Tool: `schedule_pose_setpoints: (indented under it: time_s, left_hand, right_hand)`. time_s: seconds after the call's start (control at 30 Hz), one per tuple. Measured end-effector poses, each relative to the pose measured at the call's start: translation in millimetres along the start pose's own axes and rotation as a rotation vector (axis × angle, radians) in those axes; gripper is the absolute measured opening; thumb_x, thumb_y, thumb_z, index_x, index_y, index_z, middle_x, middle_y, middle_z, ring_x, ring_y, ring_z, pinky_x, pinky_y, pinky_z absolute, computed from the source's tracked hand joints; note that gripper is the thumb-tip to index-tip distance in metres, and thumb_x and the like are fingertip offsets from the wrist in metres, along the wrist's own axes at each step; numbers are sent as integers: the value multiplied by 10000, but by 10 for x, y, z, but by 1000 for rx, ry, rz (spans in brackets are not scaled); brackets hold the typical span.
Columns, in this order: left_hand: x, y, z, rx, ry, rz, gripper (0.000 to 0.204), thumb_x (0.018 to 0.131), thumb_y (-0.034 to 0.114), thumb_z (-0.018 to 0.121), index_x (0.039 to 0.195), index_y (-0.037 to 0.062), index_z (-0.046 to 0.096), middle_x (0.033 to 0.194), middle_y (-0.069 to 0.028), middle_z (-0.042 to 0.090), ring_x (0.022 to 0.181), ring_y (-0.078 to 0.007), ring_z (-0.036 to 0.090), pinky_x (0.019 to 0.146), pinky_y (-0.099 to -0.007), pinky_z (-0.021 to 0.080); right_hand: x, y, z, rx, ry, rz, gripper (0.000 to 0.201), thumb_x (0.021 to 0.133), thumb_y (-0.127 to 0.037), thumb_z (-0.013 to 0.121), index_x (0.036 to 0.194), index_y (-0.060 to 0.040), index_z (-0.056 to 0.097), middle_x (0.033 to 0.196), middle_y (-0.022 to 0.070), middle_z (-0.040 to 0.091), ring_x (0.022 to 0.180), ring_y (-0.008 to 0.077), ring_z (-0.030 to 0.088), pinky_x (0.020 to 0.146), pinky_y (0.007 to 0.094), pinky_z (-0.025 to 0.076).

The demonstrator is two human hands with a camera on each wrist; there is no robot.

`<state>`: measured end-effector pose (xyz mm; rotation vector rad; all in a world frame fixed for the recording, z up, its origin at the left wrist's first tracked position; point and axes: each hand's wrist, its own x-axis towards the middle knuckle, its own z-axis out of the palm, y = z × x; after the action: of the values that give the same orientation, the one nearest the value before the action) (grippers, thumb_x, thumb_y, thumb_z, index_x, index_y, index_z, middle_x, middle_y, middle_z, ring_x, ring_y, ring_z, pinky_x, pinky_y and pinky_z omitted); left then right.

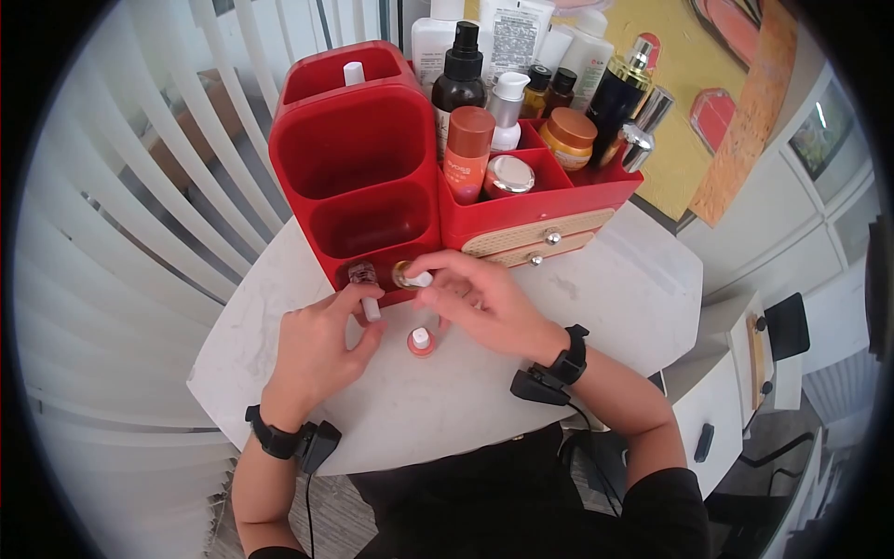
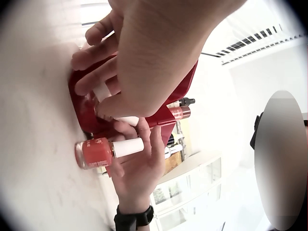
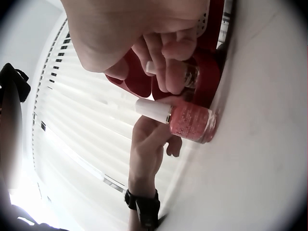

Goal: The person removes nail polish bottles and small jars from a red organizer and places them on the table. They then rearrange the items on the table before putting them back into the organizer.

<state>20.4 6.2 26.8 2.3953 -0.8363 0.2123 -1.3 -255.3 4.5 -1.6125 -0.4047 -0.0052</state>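
Note:
A nail polish bottle [image 1: 361,272] with a white cap leans in the low front compartment of the red organizer [image 1: 354,149]. My left hand [image 1: 321,340] pinches its cap between thumb and fingers. Beside it, in the same compartment, my right hand [image 1: 489,312] grips a second, clear nail polish bottle [image 1: 402,275], also white-capped; in the right wrist view its glass [image 3: 191,77] shows behind the curled fingers. A coral-pink nail polish bottle [image 1: 421,347] stands upright on the white table [image 1: 447,410], just in front of both hands and touched by neither.
The organizer's right part holds an orange-red can [image 1: 468,154], a round jar [image 1: 509,175], an amber jar [image 1: 568,138] and several bottles. Two woven-front drawers [image 1: 545,233] sit below. A white cap [image 1: 353,73] sticks up from the back left compartment. Slatted blinds [image 1: 140,186] hang at left.

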Motion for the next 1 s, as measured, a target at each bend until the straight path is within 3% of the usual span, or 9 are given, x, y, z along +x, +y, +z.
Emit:
schedule_pose_setpoints:
  time_s: [0.13, 0.2, 0.23, 0.43, 0.53, 0.63, 0.7, 0.83, 1.0]
  left_hand:
    - [-10, -3, 1, 36, -10, 14, 343, 902, 138, 845, 1235, 127, 762, 898, -25, 780, 581, -184, 669, 615, -340, 533]
    - [-11, 3, -10, 47, -67, -24, 356, 935, 140, 807, 1282, 147, 728, 935, -42, 799, 741, -309, 756, 674, -398, 584]
    - [-11, -5, 8, 48, -67, -25, 356, 935, 140, 807, 1282, 147, 728, 935, -42, 799, 741, -309, 756, 674, -398, 584]
    - [9, 12, 31, -89, 153, -59, 266, 1000, 99, 784, 1263, 135, 769, 893, -41, 799, 601, -181, 676, 561, -323, 508]
    - [-7, 28, 16, -240, 247, -78, 271, 993, 68, 786, 1263, 93, 791, 901, -37, 792, 542, -79, 547, 528, -257, 403]
    - [-23, 2, -2, -301, 226, 10, 247, 979, 79, 800, 1225, 96, 810, 887, -24, 782, 545, -48, 513, 515, -251, 366]
    - [-31, 12, -33, -240, 65, 51, 211, 963, 89, 815, 1174, 103, 826, 886, -21, 778, 541, -57, 512, 514, -253, 377]
    - [-28, -12, 25, -154, -57, 119, 182, 938, 160, 842, 1113, 113, 827, 795, -35, 755, 532, -134, 583, 544, -295, 457]
    - [-28, 6, 22, -159, -53, 148, 204, 922, 186, 853, 1107, 111, 812, 743, -36, 739, 527, -160, 609, 554, -310, 471]
  right_hand:
    - [-80, -52, -42, -101, 93, -80, 228, 1054, -124, 761, 1276, -75, 732, 905, -46, 734, 735, 17, 617, 640, 230, 474]
    - [-97, -129, -59, -154, 120, -133, 180, 1018, -80, 771, 1197, -78, 753, 806, -57, 711, 673, 13, 595, 613, 228, 458]
    - [-102, -133, -77, -154, 119, -133, 180, 1018, -80, 771, 1197, -78, 753, 806, -57, 711, 673, 13, 595, 613, 228, 458]
    - [-75, -162, -64, -362, -54, -69, 78, 971, -76, 787, 1043, -70, 760, 670, 26, 670, 596, 114, 640, 588, 295, 488]
    - [-66, -166, -62, -395, -52, -79, 75, 967, -100, 791, 1027, -69, 757, 672, 55, 683, 591, 165, 661, 590, 333, 502]
    - [-72, -165, -76, -420, -43, -98, 84, 965, -130, 794, 1028, -80, 768, 661, 58, 679, 584, 181, 665, 591, 346, 505]
    - [-65, -186, -80, -467, -65, -93, 91, 961, -154, 798, 1028, -95, 777, 659, 59, 679, 584, 201, 676, 588, 361, 504]
    - [-67, -153, -86, -489, -82, -79, 89, 958, -160, 796, 1029, -107, 784, 660, 56, 686, 597, 201, 695, 592, 353, 510]
    - [-86, -133, -84, -388, -64, -105, 100, 964, -114, 777, 1058, -84, 789, 752, 75, 735, 661, 186, 738, 630, 332, 549]
